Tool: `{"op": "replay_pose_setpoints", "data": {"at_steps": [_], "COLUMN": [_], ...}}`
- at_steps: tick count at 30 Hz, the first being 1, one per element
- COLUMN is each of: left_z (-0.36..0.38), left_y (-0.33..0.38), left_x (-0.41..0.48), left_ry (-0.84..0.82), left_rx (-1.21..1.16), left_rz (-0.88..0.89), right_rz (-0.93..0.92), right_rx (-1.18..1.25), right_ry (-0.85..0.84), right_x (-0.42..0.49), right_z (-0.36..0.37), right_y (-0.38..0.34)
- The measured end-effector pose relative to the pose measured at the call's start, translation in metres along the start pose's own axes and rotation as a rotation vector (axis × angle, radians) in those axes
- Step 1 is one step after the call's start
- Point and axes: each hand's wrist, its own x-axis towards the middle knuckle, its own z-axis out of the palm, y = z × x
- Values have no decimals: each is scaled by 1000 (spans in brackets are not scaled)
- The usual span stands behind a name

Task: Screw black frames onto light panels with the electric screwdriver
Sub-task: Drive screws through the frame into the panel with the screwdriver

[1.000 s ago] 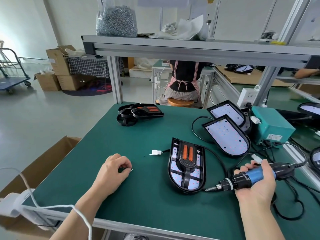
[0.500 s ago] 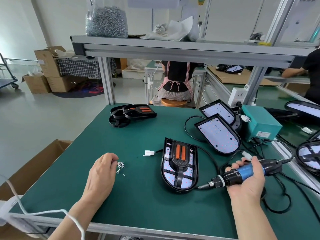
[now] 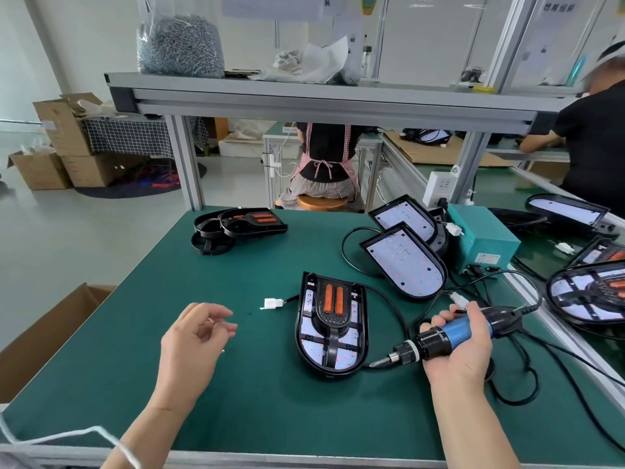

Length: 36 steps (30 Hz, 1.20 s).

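Lifted off the green worktop point(image 3: 270, 401) since half a second earlier, the left hand point(image 3: 192, 336) hung above it with its fingers loosely curled; whether they pinched a screw was too blurred to tell. One screw point(image 3: 223, 351) lay just beside it. The right hand point(image 3: 463, 353) gripped the electric screwdriver point(image 3: 449, 333), its bit beside the near right edge of the light panel point(image 3: 313, 346), which lay mid-worktop under its black frame point(image 3: 333, 321). Behind, two bare panels point(image 3: 406, 262) overlapped beside a teal box point(image 3: 483, 238) whose label was too small to read. On the shelf point(image 3: 304, 93) sat a bag of screws point(image 3: 181, 45). A sign point(image 3: 554, 6), cut off top right, was illegible.
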Motion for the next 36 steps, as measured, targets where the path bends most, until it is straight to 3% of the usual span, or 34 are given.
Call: {"op": "replay_pose_setpoints", "data": {"at_steps": [6,15,22,36], "left_z": [18,35,49,79], "left_y": [4,18,55,88], "left_x": [2,-6,-29,-65], "left_ry": [-105,-129,-301,-486], "left_rx": [-380,-505,-475,-829], "left_rz": [-261,-372,-360,-646], "right_rz": [0,8,26,34], "right_rx": [15,30,57,123], "right_ry": [-4,-4,83,131], "right_x": [2,4,-2,-43], "right_z": [0,0,8,47], "right_y": [-1,-1,-5,-22]}}
